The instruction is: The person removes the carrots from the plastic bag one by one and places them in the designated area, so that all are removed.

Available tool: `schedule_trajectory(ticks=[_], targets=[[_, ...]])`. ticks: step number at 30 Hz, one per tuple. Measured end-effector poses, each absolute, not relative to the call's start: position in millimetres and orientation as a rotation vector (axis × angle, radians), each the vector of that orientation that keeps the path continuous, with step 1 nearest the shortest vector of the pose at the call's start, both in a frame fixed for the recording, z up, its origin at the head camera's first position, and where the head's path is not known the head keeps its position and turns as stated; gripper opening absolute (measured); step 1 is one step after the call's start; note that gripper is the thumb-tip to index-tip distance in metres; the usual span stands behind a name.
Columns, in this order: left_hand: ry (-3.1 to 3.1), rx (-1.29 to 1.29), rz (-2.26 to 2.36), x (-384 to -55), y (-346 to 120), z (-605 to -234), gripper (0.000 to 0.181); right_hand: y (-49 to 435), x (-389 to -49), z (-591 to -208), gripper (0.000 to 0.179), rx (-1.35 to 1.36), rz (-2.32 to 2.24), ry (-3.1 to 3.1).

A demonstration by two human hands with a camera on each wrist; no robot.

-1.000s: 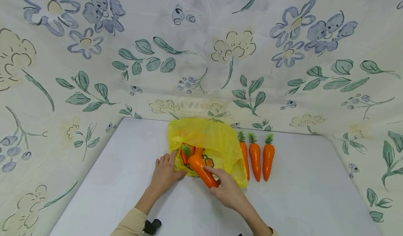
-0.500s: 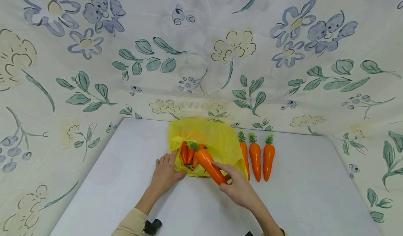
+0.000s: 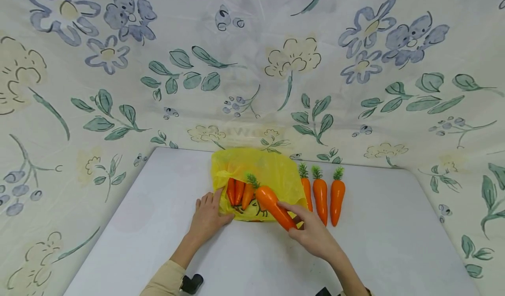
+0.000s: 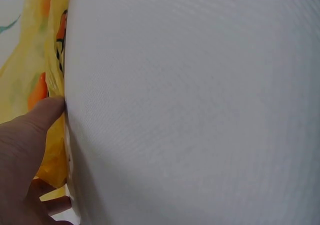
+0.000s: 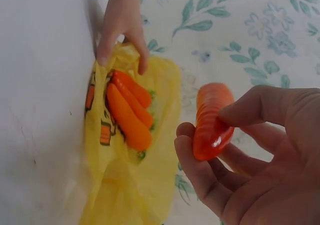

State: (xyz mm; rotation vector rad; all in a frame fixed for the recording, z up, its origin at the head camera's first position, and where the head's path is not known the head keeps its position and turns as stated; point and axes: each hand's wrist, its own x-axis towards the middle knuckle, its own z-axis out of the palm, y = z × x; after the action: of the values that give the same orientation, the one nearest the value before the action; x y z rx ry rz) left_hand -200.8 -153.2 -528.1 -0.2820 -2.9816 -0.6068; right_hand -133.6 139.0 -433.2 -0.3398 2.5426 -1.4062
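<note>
- The left hand lies at the left corner of the yellow bag, thumb near the front edge, forefinger reaching up the side, the two spread apart. Light, even pressure suits this hold — enough to pin the edge to the bench without bunching plastic across the mouth. Whether its other fingers tuck under the bag, I cannot tell.
- The left forearm slants in from the lower left, leaving the mouth accessible from the right.
- Three bagged carrots lie side by side in the mouth, tips toward the person; a stray knock could roll them.
- Just right of them, the held carrot slants across the front of the bag, leafy top pointing up and left, tip toward the right hand. That leafy end seems likeliest to snag plastic, so any turn is best made with it free of the upper flap.
- The right hand pinches that carrot near its narrow end, forefinger above, thumb on the near side. The taper looks slippery — a grip closer to the thick middle would steady it.
- The right forearm slants in from the lower right.
- Farthest right, three loose carrots lie in a row, the leftmost partly behind the bag; the wrist should pass wide of them.
</note>
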Motion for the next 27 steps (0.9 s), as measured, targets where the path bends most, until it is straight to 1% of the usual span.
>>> schedule_trajectory(ticks=[5, 9, 13, 27], targets=[[-2.995, -0.280, -0.617, -201, -153, -528, 0.084, 152, -138, -433, 0.061, -0.182, -1.506, 2.589], [-2.995, -0.278, -0.622, -201, -152, -528, 0.082, 165, -144, -438, 0.060, -0.107, -1.561, 2.632], [-2.999, -0.272, -0.622, -201, -152, -529, 0.082, 178, -148, -443, 0.060, -0.054, -1.566, 2.661], [-3.023, -0.260, -0.642, -201, -153, -527, 0.083, 210, -163, -463, 0.062, 0.309, -1.530, 2.751]])
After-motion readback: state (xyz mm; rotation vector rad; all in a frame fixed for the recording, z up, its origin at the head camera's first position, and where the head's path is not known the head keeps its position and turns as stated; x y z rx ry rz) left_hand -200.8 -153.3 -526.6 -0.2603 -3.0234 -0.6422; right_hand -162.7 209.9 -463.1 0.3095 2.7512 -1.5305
